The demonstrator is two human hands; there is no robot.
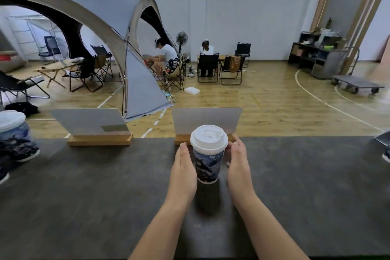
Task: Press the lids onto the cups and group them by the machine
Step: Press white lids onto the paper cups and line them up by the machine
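Observation:
A paper cup (207, 167) with a blue mountain print stands upright on the dark counter (105, 196), and a white lid (209, 137) sits on its rim. My left hand (183, 171) lies flat along the cup's left side with straight fingers touching it. My right hand (238, 162) flanks the right side, its fingers loosely curved near the lid's rim and its thumb by the cup wall. Another lidded cup (14, 135) of the same print stands at the far left edge. No machine is in view.
Two card signs in wooden bases (99, 140) (181, 139) stand along the counter's far edge. Part of another cup (3, 173) shows at the lower left, and a cup's edge (387, 155) at the right. Beyond are a tent, folding chairs and two seated people.

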